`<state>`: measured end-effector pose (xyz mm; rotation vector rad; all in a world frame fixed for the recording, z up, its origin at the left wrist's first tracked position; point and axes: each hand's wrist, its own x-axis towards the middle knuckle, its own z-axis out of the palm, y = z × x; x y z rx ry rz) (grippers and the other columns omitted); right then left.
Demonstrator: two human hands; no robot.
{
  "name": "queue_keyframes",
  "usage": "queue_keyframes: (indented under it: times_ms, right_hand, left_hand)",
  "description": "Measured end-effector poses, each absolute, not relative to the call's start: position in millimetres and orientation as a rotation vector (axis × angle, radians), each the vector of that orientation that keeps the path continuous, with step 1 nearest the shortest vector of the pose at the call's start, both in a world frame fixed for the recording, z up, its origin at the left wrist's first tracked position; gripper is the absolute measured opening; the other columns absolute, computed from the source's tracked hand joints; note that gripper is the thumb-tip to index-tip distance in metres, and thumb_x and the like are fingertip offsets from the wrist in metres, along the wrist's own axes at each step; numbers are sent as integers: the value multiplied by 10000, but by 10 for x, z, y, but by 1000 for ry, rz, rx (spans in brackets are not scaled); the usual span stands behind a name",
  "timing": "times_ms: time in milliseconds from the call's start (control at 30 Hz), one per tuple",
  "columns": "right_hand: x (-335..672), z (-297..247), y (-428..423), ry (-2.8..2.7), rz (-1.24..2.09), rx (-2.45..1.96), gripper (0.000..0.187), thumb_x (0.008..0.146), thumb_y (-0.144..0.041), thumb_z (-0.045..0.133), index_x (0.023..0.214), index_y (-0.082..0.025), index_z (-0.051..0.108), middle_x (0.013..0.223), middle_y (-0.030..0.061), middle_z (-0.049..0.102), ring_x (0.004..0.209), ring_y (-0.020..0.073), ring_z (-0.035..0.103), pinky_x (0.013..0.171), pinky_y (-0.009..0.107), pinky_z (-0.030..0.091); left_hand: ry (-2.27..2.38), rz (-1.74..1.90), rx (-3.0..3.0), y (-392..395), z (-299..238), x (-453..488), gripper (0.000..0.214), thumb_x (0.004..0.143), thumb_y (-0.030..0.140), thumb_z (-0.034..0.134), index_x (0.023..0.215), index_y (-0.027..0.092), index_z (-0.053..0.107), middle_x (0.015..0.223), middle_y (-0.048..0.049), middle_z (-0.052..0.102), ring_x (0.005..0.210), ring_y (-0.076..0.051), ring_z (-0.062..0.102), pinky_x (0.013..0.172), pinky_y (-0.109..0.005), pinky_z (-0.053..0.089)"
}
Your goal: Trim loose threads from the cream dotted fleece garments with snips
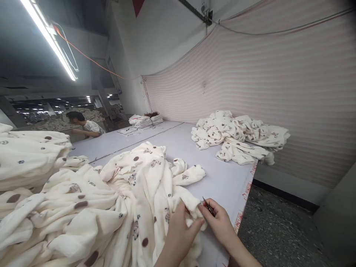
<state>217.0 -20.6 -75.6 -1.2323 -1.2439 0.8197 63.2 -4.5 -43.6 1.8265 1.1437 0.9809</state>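
A cream fleece garment [144, 185] with brown dots and small animal prints lies spread over a heap of similar cloth on the white table [222, 178]. My left hand [180, 230] pinches an edge of this garment near the table's front edge. My right hand [218, 220] is right beside it, touching the same edge and gripping small dark thread snips [208, 206] whose tips point up and left. Both hands are closed.
A second pile of cream printed garments [239, 137] lies at the table's far right by the striped wall curtain [278, 92]. Folded stacks [144, 120] sit at the far end. Another person [83, 126] works at the far left. Dark floor [278, 230] lies to the right.
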Motion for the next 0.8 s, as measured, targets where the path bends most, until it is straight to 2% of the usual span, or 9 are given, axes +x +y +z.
queue_keyframes:
  times_ms: [133, 300, 433, 567, 633, 733, 800]
  right_hand:
    - [2131, -723, -306, -1290, 742, -1194, 246, 860, -403, 538, 913, -183, 636, 869, 56, 654, 813, 187, 598, 714, 248, 477]
    - [2101, -766, -316, -1330, 785, -1186, 286, 814, -300, 595, 1087, -220, 615, 945, 53, 612, 895, 193, 604, 784, 270, 500]
    - [2042, -797, -343, -1379, 650, -1180, 161, 848, -234, 517, 968, -216, 621, 991, 75, 591, 948, 201, 593, 808, 275, 501]
    - [2022, -889, -417, -1470, 458, -1163, 163, 838, -178, 489, 962, -226, 584, 1015, 90, 569, 862, 192, 618, 695, 256, 534]
    - [2027, -947, -451, -1526, 373, -1129, 188, 811, -136, 492, 953, -235, 566, 1023, 82, 562, 795, 174, 629, 664, 249, 537]
    - [2048, -972, -496, -1605, 299, -1134, 225, 777, -82, 479, 923, -241, 540, 1030, 69, 557, 734, 149, 622, 634, 233, 525]
    - [2066, -929, -531, -1667, 329, -1164, 217, 778, -76, 466, 905, -242, 524, 1000, 58, 560, 731, 147, 608, 633, 232, 513]
  left_hand:
    - [1069, 1028, 1543, -34, -388, 654, 181, 837, 362, 523, 904, 208, 589, 849, -31, 631, 828, -217, 564, 740, -297, 422]
    - [926, 1050, 1227, -89, -411, 554, 336, 815, 398, 556, 1097, 217, 551, 1044, -57, 645, 943, -237, 573, 824, -317, 428]
    - [1156, 1212, 1300, -176, -615, 549, 348, 765, 406, 604, 1047, 211, 546, 1025, -73, 629, 927, -262, 574, 798, -337, 429]
    - [1546, 1547, 1742, -264, -780, 507, 385, 763, 305, 603, 1120, 203, 502, 1121, -128, 524, 1027, -299, 530, 818, -376, 413]
    - [1508, 1562, 1965, -293, -804, 483, 325, 803, 249, 531, 1126, 214, 531, 1137, -128, 494, 1011, -282, 539, 802, -369, 421]
    - [1425, 1450, 2074, -308, -800, 455, 245, 816, 182, 458, 1017, 236, 586, 1011, -91, 552, 871, -244, 575, 721, -333, 430]
    - [1379, 1472, 2054, -302, -799, 438, 227, 810, 165, 448, 984, 234, 576, 948, -78, 574, 851, -241, 571, 725, -328, 429]
